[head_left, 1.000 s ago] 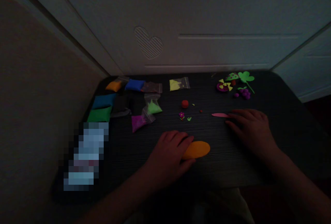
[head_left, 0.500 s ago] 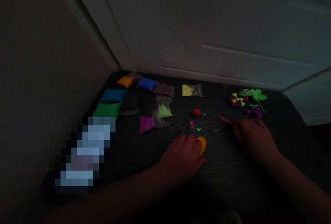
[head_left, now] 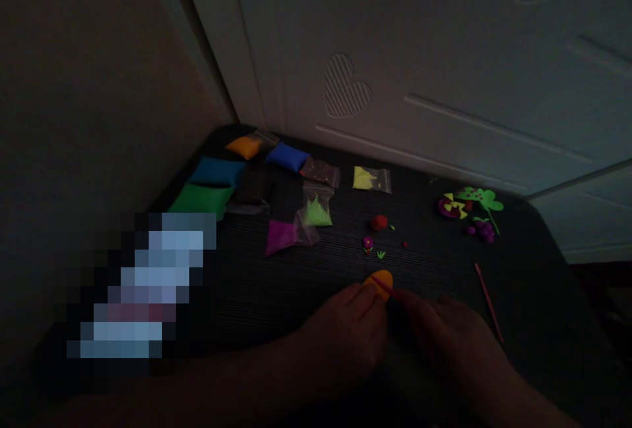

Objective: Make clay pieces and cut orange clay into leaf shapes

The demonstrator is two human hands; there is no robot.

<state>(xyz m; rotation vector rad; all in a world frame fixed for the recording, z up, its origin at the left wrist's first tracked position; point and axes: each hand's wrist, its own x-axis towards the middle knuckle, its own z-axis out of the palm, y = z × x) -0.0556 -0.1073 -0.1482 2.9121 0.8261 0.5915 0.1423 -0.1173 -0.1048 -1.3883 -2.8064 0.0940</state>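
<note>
My left hand (head_left: 348,322) is closed at the near edge of a flat, rounded piece of orange clay (head_left: 384,276), steadying it on the dark table. In my right hand (head_left: 451,332) is a pink modelling tool (head_left: 384,284), whose thin tip lies over the orange clay. Just beyond are a small purple clay flower (head_left: 368,242), a green leaf-shaped bit (head_left: 381,255) and a red clay ball (head_left: 379,222). A second pink stick tool (head_left: 488,303) lies on the table right of my right hand. Dim light hides the fingertips.
Several bags of coloured clay, among them a purple bag (head_left: 281,237) and a yellow bag (head_left: 364,178), lie left and behind. Finished clay pieces, including a purple bowl (head_left: 447,209) and purple grapes (head_left: 486,230), sit at the right. A pale panel (head_left: 370,39) stands behind the table.
My right hand has moved left from the table's right side to the orange clay, bringing a pink tool over it. My left hand stays at the clay. The view has tilted slightly.
</note>
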